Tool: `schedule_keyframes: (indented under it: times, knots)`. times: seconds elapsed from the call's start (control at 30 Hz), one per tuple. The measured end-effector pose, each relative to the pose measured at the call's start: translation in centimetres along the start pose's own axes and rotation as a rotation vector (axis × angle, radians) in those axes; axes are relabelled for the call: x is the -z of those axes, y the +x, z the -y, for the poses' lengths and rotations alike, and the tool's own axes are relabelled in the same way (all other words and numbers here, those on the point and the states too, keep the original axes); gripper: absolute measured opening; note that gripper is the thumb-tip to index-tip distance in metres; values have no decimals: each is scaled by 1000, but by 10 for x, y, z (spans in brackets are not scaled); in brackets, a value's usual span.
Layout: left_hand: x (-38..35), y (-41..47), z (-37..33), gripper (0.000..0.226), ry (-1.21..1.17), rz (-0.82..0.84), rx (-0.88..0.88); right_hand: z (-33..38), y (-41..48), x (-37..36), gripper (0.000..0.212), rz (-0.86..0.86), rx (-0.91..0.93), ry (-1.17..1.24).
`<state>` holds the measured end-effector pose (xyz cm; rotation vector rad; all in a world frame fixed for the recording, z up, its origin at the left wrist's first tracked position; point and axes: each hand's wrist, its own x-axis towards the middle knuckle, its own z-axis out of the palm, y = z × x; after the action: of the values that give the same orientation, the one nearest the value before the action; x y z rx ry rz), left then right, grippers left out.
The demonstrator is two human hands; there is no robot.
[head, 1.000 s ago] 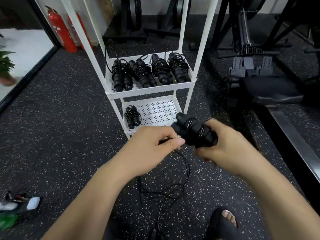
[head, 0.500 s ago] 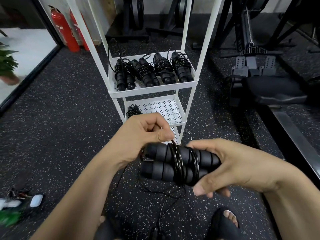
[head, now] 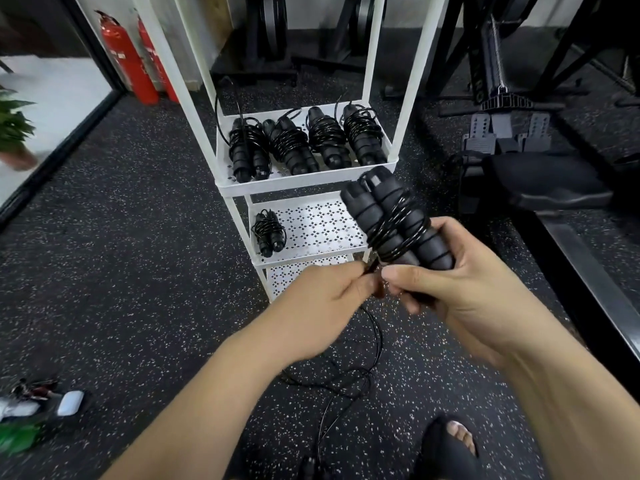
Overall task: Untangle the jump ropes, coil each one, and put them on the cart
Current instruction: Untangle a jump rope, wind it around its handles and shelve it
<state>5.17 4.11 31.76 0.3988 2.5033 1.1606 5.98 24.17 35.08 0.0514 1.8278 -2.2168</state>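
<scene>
Head view: right grip [head: 460, 289] clasps handles [head: 391, 223] near cart [head: 304, 180] rim, left grip [head: 322, 299] pinches cord [head: 380, 337]

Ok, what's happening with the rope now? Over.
Right hand grips handles. Left hand pinches cord. Rest trails on floor. Five coils on cart.

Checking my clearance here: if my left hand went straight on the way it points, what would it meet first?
The left hand points at the thumb of the right hand, which grips the half-coiled jump rope. That thumb comes first; they look nearly touching, though depth is unclear.
</scene>
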Motion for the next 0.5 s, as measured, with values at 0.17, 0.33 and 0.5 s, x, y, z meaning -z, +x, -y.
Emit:
schedule_keyframes:
  times: [0.17,0.33,0.5]
  knots:
    - [6,-4,6,25,123,64,-7,-5,5,16,57,-56,-87,-335]
    - [14,-7,6,21,151,51,8,-8,7,21,50,-37,-113,-681]
    - [25,-8,6,13,-52,-25,8,-5,4,20,46,163,-229,-883]
